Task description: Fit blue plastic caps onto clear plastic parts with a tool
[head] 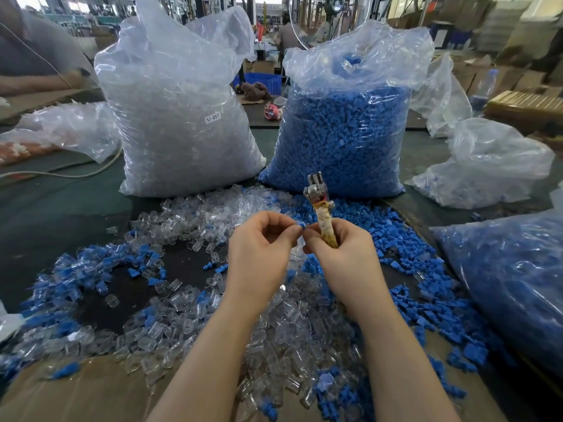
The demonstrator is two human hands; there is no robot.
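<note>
Head view, left hand (pixel 261 239): I see it raised over the pile, thumb and forefinger pinched on a small blue cap (pixel 301 224); the other fingers are curled in.
Head view, right hand (pixel 341 245): clenched round the taped handle of the tool (pixel 320 205), whose metal head stands upright above the fist; its fingertips meet the left hand's at the cap.
Clear part: something clear shows between the two hands just below the cap, but I cannot tell which hand holds it.
Stock: loose clear parts (pixel 195 220) and loose caps (pixel 405 239) lie mixed on the table (pixel 54 208); behind stand a clear bag (pixel 179 117) and a blue bag (pixel 344 132), both full.
Step in hand: I judge the cap is being started by fingers onto a clear part, with the tool not yet applied.
Next move: I reckon it calls for seating the cap straight, then bringing the tool's head to the pair to press it home without tilting.
Progress: a few joined pieces seem to lie at left; most stock is untouched.
</note>
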